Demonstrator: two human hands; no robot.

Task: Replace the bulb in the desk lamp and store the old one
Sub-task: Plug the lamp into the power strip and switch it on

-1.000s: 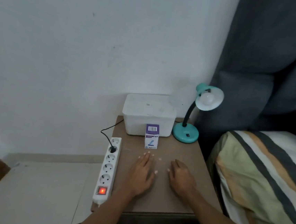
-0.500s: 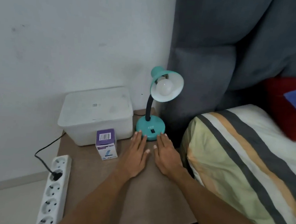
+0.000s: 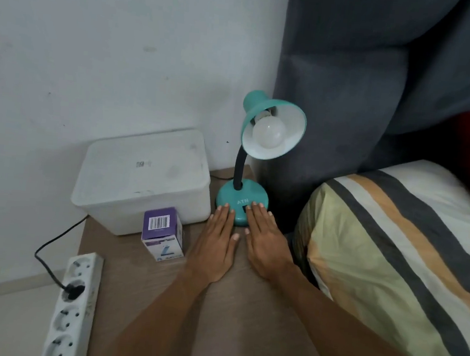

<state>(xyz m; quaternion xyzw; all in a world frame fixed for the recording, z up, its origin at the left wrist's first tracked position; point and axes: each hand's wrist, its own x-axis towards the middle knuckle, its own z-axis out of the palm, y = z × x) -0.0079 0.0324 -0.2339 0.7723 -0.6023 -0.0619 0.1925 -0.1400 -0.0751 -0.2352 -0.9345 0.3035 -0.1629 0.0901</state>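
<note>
A teal desk lamp (image 3: pixel 242 198) stands at the back right of the brown bedside table (image 3: pixel 228 320). Its shade tilts toward me with a white bulb (image 3: pixel 269 132) screwed in, unlit. My left hand (image 3: pixel 217 242) and my right hand (image 3: pixel 264 244) lie flat on the table, palms down, fingers together. Their fingertips touch the front of the lamp's base. Neither hand holds anything. A small purple and white bulb box (image 3: pixel 163 232) stands left of my left hand.
A white lidded plastic bin (image 3: pixel 142 177) sits at the back left against the wall. A white power strip (image 3: pixel 72 308) with a black plug lies along the table's left edge. A striped pillow (image 3: pixel 393 250) and grey headboard (image 3: pixel 381 77) are on the right.
Both hands slid forward across the table from its middle to the lamp's base. The view swung right and closer, so the lamp sits in the centre.
</note>
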